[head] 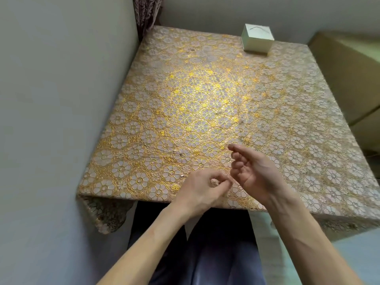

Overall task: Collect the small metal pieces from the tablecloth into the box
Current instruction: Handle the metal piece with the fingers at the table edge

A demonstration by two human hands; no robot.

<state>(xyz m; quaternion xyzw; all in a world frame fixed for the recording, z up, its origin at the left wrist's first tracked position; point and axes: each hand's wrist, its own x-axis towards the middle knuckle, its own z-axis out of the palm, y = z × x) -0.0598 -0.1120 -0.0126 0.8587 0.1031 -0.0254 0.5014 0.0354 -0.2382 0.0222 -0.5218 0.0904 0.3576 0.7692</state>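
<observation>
A gold flower-patterned tablecloth (205,95) covers the table. The small white box (258,41) stands closed-looking at the far edge, well away from both hands. A tiny metal piece (181,155) lies on the cloth left of my hands; others are too small to pick out. My left hand (202,189) hovers over the near edge with its fingers curled round something small and pale. Just to its right and higher is my right hand (251,168), palm turned left, fingers curled, thumb and forefinger tips touching; whether they pinch anything cannot be seen.
A grey wall runs along the table's left side and a curtain (147,13) hangs at the far left corner. A cardboard box (349,79) sits beyond the right edge. My legs are under the near edge.
</observation>
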